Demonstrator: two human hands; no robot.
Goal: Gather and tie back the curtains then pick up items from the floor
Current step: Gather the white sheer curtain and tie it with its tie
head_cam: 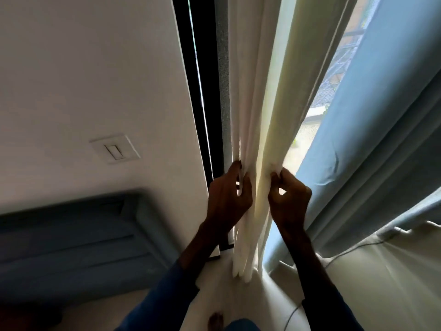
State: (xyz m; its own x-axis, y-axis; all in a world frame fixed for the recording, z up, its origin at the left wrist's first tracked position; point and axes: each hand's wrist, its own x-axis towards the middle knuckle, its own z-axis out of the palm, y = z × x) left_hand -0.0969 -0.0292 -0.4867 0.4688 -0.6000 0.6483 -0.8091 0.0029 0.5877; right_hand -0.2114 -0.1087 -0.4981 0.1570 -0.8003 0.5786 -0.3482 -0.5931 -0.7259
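While both hands, left hand (228,194) and right hand (290,197), pinch folds of the cream curtain (260,115), gathering proceeds; tying likely follows.

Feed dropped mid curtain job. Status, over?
Left grip and right grip both pinching white curtain folds. Curtain gathered, not tied yet. Blue curtain hangs just right, not held.

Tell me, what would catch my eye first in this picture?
Two hands stand out in the middle: the left hand and the right hand each pinch folds of the white curtain, which hangs gathered in pleats. To its right hangs a blue curtain, and on the white wall at left sits a light switch.
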